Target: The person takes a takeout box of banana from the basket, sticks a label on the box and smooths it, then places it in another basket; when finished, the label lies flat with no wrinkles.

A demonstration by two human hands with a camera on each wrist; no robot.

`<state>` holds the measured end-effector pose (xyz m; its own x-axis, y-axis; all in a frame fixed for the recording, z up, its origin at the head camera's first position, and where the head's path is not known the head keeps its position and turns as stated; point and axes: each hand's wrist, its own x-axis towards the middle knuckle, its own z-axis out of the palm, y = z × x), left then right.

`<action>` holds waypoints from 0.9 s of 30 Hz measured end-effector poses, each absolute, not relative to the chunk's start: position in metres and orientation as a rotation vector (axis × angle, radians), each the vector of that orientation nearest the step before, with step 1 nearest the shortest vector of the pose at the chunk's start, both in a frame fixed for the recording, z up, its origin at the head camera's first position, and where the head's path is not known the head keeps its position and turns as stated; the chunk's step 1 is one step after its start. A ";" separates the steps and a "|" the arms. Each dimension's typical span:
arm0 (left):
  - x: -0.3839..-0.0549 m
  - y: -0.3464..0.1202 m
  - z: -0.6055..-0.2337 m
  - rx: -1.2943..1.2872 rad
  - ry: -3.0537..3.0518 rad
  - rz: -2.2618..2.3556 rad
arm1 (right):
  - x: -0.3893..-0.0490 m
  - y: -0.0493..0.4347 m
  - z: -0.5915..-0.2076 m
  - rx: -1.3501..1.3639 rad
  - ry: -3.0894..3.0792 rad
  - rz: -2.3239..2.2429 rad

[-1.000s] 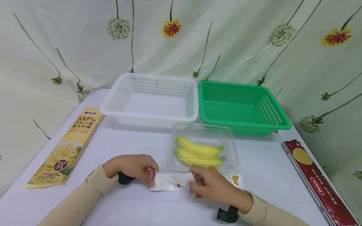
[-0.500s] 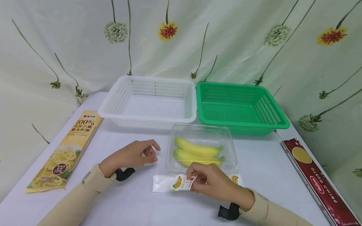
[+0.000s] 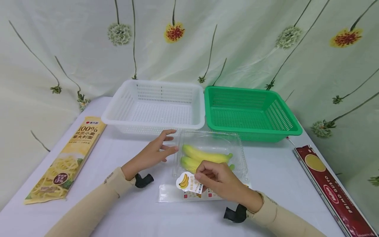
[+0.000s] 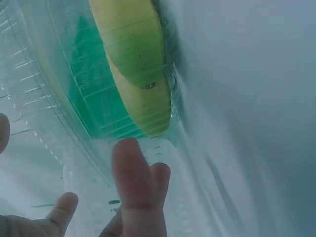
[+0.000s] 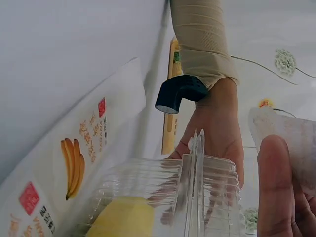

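Between thumb and fingers my right hand pinches a white banana sticker, its rounded end with the banana picture pointing left. Below it on the table lies a strip of more banana stickers, partly hidden by that hand. Behind the strip, a clear plastic clamshell box holds two yellow bananas with green tips. My left hand reaches to the box's left side with fingers spread. In the left wrist view its fingers are right at the box's end, near the bananas.
A white basket and a green basket stand side by side behind the box. A yellow pasta packet lies at the left. The dark red pasta pack lies along the right edge. Flowered cloth hangs behind the table.
My right hand has lifted one sticker off the strip, raising it toward the box. My left hand has let go of the strip and moved up and right to the box's side, fingers spreading.
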<state>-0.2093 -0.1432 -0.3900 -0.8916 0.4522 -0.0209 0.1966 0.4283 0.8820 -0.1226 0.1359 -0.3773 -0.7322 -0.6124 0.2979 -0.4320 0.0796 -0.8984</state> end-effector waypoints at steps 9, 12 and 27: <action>-0.214 -0.129 -0.389 0.508 2.235 1.548 | -0.136 0.139 -0.365 -0.852 2.304 -1.737; -0.215 -0.126 -0.388 0.518 2.189 1.561 | -0.141 0.141 -0.363 -0.832 2.294 -1.755; -0.215 -0.123 -0.394 0.503 2.101 1.633 | -0.155 0.156 -0.357 -0.494 2.263 -1.933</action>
